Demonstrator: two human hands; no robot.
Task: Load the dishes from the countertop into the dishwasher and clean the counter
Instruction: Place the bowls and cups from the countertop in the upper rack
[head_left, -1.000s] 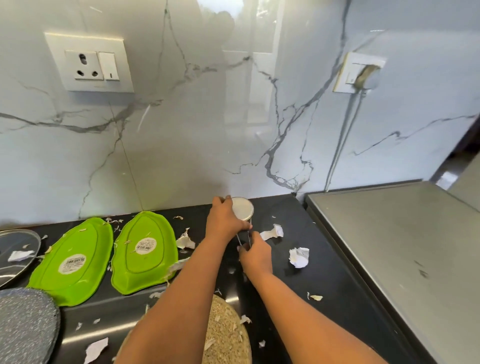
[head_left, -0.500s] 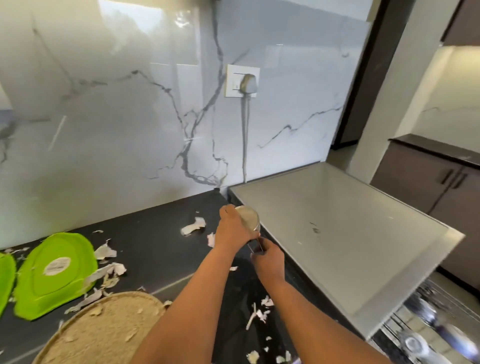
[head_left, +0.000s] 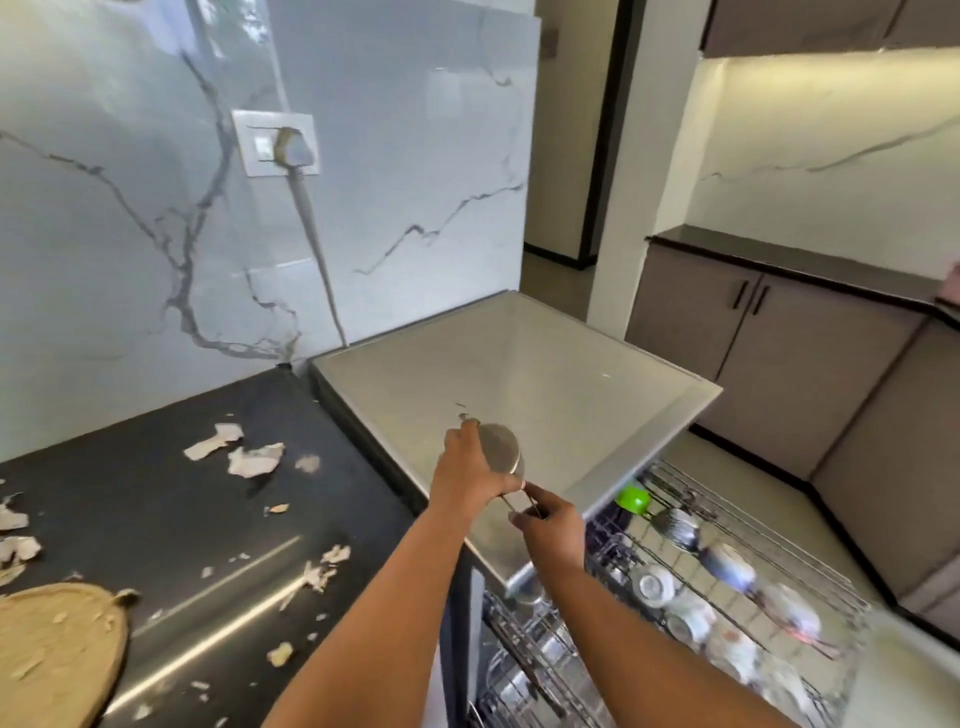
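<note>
One head-worn wide-angle view looks forward and down, close over the glossy black stone bench (head_left: 156, 519) and open dishwasher's wire rack (head_left: 727, 571).

A small steel cup (head_left: 500, 448) with a thin wire handle, tilted on its side, is held above the dishwasher's grey top (head_left: 545, 374).

Two hands (head_left: 470, 480), one metal cup (head_left: 501, 447), one woven mat (head_left: 57, 649), one wall socket (head_left: 272, 143), one green cup (head_left: 634, 499).

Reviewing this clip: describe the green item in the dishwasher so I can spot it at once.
Start at the grey dishwasher top right of the black counter. Just under its near right edge, the pulled-out wire rack holds a green cup. It is the only bright green piece among pale and patterned dishes.
</note>
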